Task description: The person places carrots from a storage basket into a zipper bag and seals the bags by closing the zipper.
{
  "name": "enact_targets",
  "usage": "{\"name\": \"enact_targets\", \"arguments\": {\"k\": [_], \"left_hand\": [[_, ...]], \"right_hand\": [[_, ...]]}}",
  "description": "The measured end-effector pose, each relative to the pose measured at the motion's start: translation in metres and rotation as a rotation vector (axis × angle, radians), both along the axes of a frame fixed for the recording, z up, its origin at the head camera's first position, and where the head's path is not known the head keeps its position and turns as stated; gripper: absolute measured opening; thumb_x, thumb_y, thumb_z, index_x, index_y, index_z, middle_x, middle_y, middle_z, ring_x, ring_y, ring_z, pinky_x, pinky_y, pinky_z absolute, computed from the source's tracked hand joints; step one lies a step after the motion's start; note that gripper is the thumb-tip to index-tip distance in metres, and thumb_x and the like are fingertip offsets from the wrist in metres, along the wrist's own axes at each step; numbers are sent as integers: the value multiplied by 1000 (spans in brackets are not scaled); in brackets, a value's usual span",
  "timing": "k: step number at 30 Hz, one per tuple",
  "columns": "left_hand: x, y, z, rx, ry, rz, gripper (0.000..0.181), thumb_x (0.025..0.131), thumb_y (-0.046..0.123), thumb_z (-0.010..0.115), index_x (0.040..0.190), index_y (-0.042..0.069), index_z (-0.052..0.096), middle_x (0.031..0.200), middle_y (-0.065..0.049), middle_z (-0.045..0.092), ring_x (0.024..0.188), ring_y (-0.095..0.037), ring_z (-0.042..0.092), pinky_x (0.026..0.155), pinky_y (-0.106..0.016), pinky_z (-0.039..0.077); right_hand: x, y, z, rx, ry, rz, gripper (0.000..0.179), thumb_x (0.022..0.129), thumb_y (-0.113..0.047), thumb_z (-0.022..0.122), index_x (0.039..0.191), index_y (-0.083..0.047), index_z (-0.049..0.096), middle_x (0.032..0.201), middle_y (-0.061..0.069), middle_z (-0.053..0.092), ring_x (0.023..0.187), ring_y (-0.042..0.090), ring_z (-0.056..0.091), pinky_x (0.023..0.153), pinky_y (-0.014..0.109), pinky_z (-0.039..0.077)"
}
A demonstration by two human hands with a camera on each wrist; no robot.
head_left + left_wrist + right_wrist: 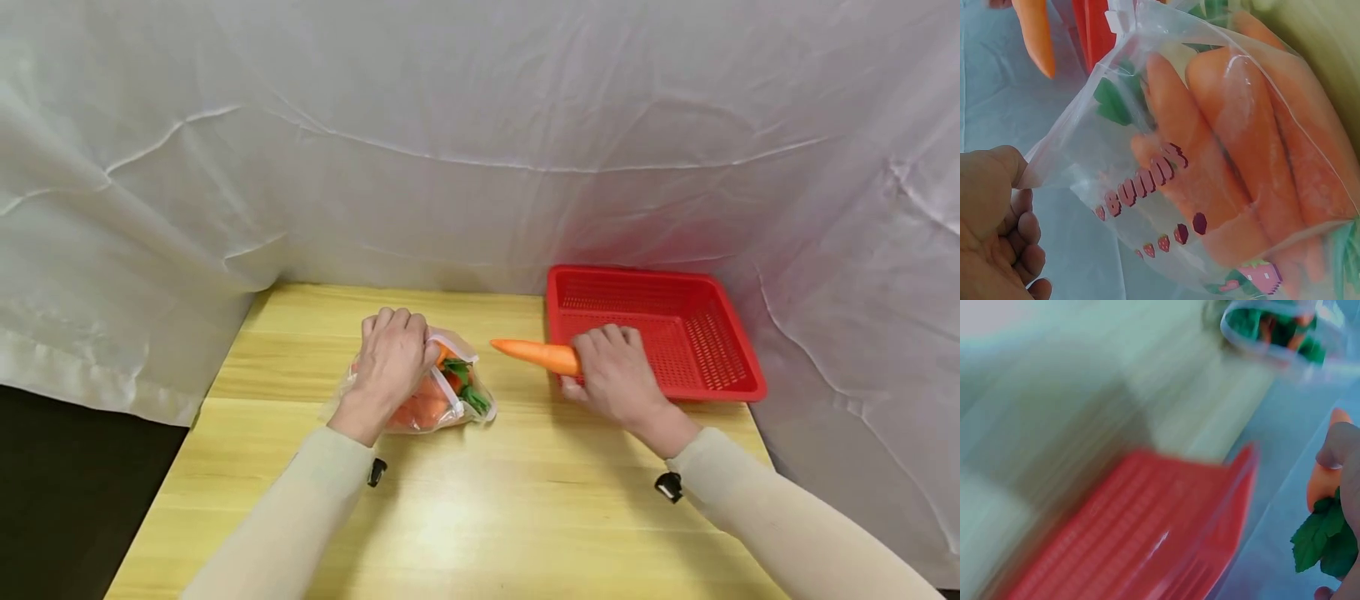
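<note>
My left hand (396, 354) pinches the edge of a clear zip bag (1141, 231) between thumb and forefinger, its mouth spread toward the right. Inside the bag are several carrots (1235, 125) with green leafy tops, and printed lettering and strawberries mark the plastic. My right hand (618, 371) grips a single carrot (536, 354) by its thick end, over the near left corner of the red basket (652, 393). The carrot's tip points left toward the bag. Green leaves (1325, 540) show below the right fingers in the right wrist view.
The red basket has perforated sides and stands at the table's back right. Both the bag and the basket are on a light wooden table (465, 517). Grey cloth (450, 150) hangs behind the table and along its right side.
</note>
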State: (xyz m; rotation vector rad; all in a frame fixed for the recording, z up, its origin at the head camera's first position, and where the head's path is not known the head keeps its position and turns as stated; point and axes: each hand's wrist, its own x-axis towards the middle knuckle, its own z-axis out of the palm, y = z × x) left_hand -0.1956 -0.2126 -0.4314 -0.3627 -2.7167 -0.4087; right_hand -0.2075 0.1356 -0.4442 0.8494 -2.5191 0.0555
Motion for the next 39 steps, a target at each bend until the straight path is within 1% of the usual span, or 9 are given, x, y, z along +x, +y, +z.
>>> {"name": "enact_targets", "arguments": {"k": [6,13,16,24,28,30,32,36,39], "left_hand": [[0,1,4,-5,17,2,12,91,13,59,80,9,56,81,-7,55,88,-33,51,92,-50,42],[-1,9,14,-5,-27,-7,12,93,17,62,84,10,59,84,-6,57,90,-31,51,92,-48,40],[0,13,17,5,-49,-12,11,93,18,63,86,10,60,85,-5,57,92,-31,51,94,-48,40],[3,15,17,15,-54,-11,11,93,19,64,88,10,61,86,-5,58,93,-31,52,96,-49,40],[4,14,17,32,-44,-26,10,92,18,64,86,10,61,86,-6,59,92,-31,52,95,-49,41],[5,14,17,40,-41,-30,9,92,17,64,86,11,60,86,-6,59,92,-31,52,94,-49,41],[5,15,18,47,-34,-32,9,91,17,63,85,11,60,87,-6,60,92,-31,52,93,-48,40],[7,15,21,68,-28,-42,10,91,17,63,84,11,60,86,-6,60,91,-31,51,91,-48,40],[8,16,21,75,-37,-49,12,93,18,62,84,11,59,87,-6,59,91,-31,51,92,-49,40]], "right_hand": [[10,-51,-2,36,-54,32,35,80,-35,71,94,-8,53,82,7,57,85,32,54,83,51,44],[10,-98,-5,30,-46,39,41,83,-40,80,94,-8,57,82,6,58,81,30,53,74,44,40],[10,-112,-6,27,-72,47,42,82,-39,83,97,-8,60,85,7,61,82,30,54,72,43,42],[11,-141,-12,2,-244,56,37,90,-33,82,110,-8,63,94,7,67,89,30,58,76,42,43],[12,-148,-16,-93,-357,102,35,91,-23,81,119,-9,64,100,6,72,91,28,62,78,43,46],[13,-150,-19,-136,-390,134,31,92,-19,80,118,-11,65,100,3,74,92,26,64,80,43,48],[14,-152,-24,-163,-365,159,25,93,-17,79,114,-14,66,96,0,75,90,25,65,78,42,49],[16,-157,-35,-161,-230,158,14,94,-24,78,101,-15,70,88,0,74,86,25,66,71,40,48],[18,-160,-39,-137,-189,186,9,96,-25,76,101,-17,77,97,-2,75,84,23,64,68,37,46]]}}
